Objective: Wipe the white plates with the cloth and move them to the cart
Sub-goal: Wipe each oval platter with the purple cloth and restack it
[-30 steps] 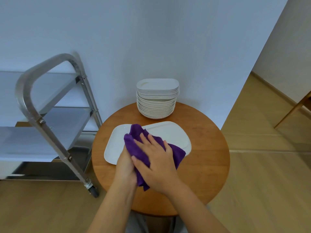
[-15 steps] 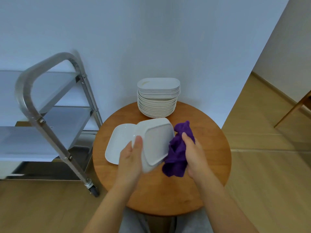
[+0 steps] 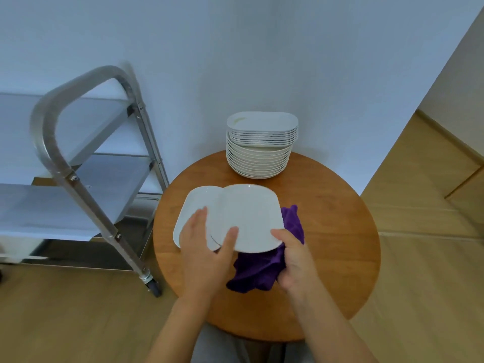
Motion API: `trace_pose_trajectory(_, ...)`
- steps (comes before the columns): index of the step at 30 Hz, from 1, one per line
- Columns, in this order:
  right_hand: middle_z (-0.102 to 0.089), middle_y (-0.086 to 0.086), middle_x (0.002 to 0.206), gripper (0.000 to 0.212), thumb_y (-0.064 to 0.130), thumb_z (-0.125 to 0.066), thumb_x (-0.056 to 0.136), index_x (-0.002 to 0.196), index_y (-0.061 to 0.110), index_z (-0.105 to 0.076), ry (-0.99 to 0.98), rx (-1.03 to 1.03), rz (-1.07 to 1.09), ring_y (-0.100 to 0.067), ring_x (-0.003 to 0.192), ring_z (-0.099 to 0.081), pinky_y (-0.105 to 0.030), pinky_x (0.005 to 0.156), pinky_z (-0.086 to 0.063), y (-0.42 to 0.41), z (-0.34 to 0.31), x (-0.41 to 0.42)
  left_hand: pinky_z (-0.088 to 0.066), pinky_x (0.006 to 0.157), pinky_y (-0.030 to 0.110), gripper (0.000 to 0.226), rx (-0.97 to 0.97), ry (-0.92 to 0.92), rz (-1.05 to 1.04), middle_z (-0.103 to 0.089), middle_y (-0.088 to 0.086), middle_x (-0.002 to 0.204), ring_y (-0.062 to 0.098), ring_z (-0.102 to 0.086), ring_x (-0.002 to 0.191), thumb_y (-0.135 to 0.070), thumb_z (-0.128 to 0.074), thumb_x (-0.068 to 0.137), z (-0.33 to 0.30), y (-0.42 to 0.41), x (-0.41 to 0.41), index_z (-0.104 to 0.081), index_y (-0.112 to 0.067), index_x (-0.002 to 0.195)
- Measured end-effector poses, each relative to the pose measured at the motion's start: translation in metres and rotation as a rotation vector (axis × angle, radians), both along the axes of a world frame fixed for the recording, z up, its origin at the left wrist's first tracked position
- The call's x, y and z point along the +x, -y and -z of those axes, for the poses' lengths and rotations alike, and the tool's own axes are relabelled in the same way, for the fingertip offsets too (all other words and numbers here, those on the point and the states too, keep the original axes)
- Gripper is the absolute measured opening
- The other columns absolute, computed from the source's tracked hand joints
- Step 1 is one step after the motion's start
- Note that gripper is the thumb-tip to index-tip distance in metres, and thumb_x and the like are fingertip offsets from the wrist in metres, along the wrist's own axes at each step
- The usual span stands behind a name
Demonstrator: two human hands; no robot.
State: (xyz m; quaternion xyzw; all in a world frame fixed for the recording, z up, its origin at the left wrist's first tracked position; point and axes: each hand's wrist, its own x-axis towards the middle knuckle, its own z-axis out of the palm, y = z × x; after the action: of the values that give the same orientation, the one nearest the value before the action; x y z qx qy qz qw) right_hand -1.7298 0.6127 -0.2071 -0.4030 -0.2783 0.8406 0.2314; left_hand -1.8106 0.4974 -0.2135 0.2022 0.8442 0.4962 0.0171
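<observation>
Holding a white plate [image 3: 251, 217] just above the round wooden tabletop [image 3: 337, 231], the person has both hands on its near edge; the left hand [image 3: 205, 254] clasps the near-left rim, thumb lying on the upper face and the other fingers reaching up along the plate's left side, so its grip is closed around the plate; the right hand [image 3: 294, 260] takes the near-right corner, thumb on top, and the same grip bunches the purple cloth [image 3: 258, 271] under the plate, though how the lower fingers lie beneath it cannot be told; the cloth hangs in folds below the plate's near edge and shows again just beyond its right side; the plate is roughly level, its smooth face up; a second white plate [image 3: 195, 205] lies flat on the tabletop under and to the left of the held one, partly covered by it and by the left hand; at the far edge of the tabletop, close to the wall, stands a tall stack of white plates [image 3: 260, 145], well apart from the hands; the metal cart [image 3: 86, 163] stands on the wooden floor just left of the tabletop, its curved handle nearest and its shelves stepping away to the left; the held plate is over the tabletop, not on the cart.
</observation>
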Motion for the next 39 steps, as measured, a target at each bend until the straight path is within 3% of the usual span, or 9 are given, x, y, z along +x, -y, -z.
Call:
trace_pose_trajectory(4, -0.074, -0.009, 0.095, 0.042, -0.005, -0.067, 0.077, 0.113, 0.014, -0.061, -0.083, 0.081, -0.036, -0.028, 0.079, -0.072, -0.038, 0.057, -0.057, 0.006, 0.011, -0.013, -0.050, 0.054, 0.022, 0.026, 0.190, 0.654, -0.079, -0.066, 0.002, 0.083, 0.010, -0.065, 0.066, -0.029, -0.064, 0.087, 0.017, 0.007, -0.023, -0.062, -0.004, 0.096)
trace_pose_trajectory(8, -0.074, -0.003, 0.095, 0.040, 0.011, -0.076, 0.075, 0.111, 0.021, -0.062, 0.004, 0.221, -0.146, -0.024, 0.086, -0.071, -0.037, 0.067, -0.058, 0.008, 0.015, -0.025, -0.052, 0.048, 0.020, 0.009, 0.265, 0.693, -0.160, -0.069, 0.004, 0.079, 0.013, -0.068, 0.063, -0.016, -0.064, 0.087, 0.026, 0.019, -0.048, -0.064, -0.009, 0.081)
trace_pose_trajectory(18, -0.072, 0.001, 0.079, 0.025, 0.015, -0.076, 0.077, 0.088, 0.031, -0.060, 0.162, 0.294, -0.123, -0.020, 0.077, -0.069, -0.032, 0.061, -0.054, -0.013, 0.026, -0.047, -0.053, 0.054, 0.024, 0.014, 0.125, 0.625, -0.295, -0.065, 0.002, 0.083, 0.017, -0.066, 0.072, -0.015, -0.065, 0.087, 0.055, 0.028, -0.105, -0.059, -0.016, 0.075)
trace_pose_trajectory(24, -0.073, 0.002, 0.080, 0.026, 0.014, -0.075, 0.077, 0.089, 0.032, -0.060, 0.152, 0.263, -0.140, -0.019, 0.076, -0.070, -0.030, 0.056, -0.054, -0.014, 0.029, -0.065, -0.059, 0.064, 0.034, 0.017, -0.188, 0.457, -0.219, -0.070, 0.009, 0.081, 0.018, -0.067, 0.065, -0.020, -0.067, 0.086, 0.067, 0.025, -0.117, -0.062, -0.012, 0.073)
trace_pose_trajectory(26, -0.072, -0.001, 0.085, 0.027, 0.013, -0.075, 0.077, 0.090, 0.032, -0.060, 0.158, 0.247, -0.130, -0.021, 0.079, -0.070, -0.031, 0.059, -0.054, -0.016, 0.030, -0.068, -0.059, 0.071, 0.037, 0.018, -0.343, 0.313, -0.141, -0.068, 0.009, 0.099, 0.024, -0.068, 0.079, -0.025, -0.066, 0.086, 0.064, 0.022, -0.117, -0.059, -0.012, 0.096)
trace_pose_trajectory(28, -0.071, -0.003, 0.092, 0.029, 0.013, -0.075, 0.077, 0.092, 0.032, -0.059, 0.170, 0.231, -0.124, -0.023, 0.084, -0.068, -0.032, 0.062, -0.053, -0.017, 0.032, -0.070, -0.055, 0.080, 0.040, 0.049, -0.455, 0.242, -0.087, -0.060, 0.010, 0.120, 0.031, -0.063, 0.101, -0.029, -0.065, 0.087, 0.065, 0.020, -0.120, -0.044, -0.014, 0.128)
trace_pose_trajectory(30, -0.070, -0.004, 0.095, 0.031, 0.013, -0.075, 0.077, 0.094, 0.032, -0.057, 0.178, 0.219, -0.119, -0.023, 0.086, -0.068, -0.033, 0.063, -0.053, -0.017, 0.034, -0.071, -0.052, 0.084, 0.038, 0.053, -0.525, 0.205, -0.041, -0.057, 0.010, 0.125, 0.030, -0.059, 0.108, -0.033, -0.062, 0.088, 0.067, 0.020, -0.123, -0.040, -0.015, 0.133)
trace_pose_trajectory(36, -0.072, -0.004, 0.091, 0.030, 0.013, -0.075, 0.076, 0.093, 0.032, -0.059, 0.175, 0.208, -0.104, -0.023, 0.082, -0.069, -0.033, 0.063, -0.054, -0.027, 0.035, -0.072, -0.047, 0.065, 0.028, 0.051, -0.885, 0.069, 0.014, -0.061, 0.001, 0.108, 0.018, -0.059, 0.087, -0.052, -0.058, 0.085, 0.051, 0.012, -0.135, -0.044, -0.022, 0.123)
trace_pose_trajectory(39, -0.073, -0.004, 0.087, 0.028, 0.012, -0.075, 0.076, 0.094, 0.029, -0.062, 0.141, 0.206, -0.104, -0.024, 0.080, -0.070, -0.034, 0.063, -0.055, -0.040, 0.025, -0.080, -0.046, 0.067, 0.028, 0.047, -0.777, -0.024, -0.003, -0.063, 0.001, 0.105, 0.016, -0.059, 0.084, -0.055, -0.051, 0.088, 0.030, -0.014, -0.149, -0.050, -0.021, 0.121)
